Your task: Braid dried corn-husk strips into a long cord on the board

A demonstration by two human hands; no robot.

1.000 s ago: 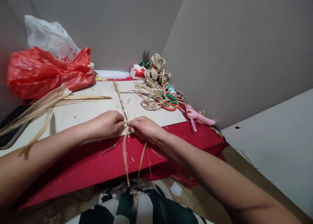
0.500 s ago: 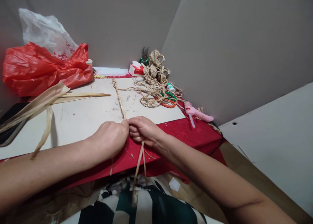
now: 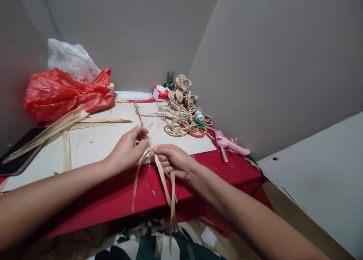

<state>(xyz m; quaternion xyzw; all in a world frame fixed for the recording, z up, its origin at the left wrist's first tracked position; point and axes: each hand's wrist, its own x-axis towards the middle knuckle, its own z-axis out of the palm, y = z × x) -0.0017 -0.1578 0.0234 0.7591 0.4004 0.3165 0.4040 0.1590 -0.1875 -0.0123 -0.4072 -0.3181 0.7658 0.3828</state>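
A thin braided cord of dried husk [image 3: 138, 110] runs from the white board toward me. My left hand [image 3: 127, 146] is curled at its near end, thumb and fingers closed around the cord. Close beside it, my right hand [image 3: 174, 160] pinches the point where the braid parts into loose strands. One thin strand [image 3: 135, 188] dangles below my left hand. A wider pale husk strip [image 3: 161, 177] and another strip [image 3: 172, 207] hang under my right hand, past the table edge.
Wide dried husks [image 3: 59, 129] lie at left over a dark flat device [image 3: 21, 154]. Behind sits a red plastic bag [image 3: 68, 95]. Coiled cord [image 3: 181, 97], orange-and-green-handled scissors [image 3: 198, 130] and a pink glue gun [image 3: 231, 144] lie at right, near the wall.
My two fists have loosened into finger grips, and my left hand has shifted slightly up along the braid. More loose strands now show below the hands. The view has tilted upward.
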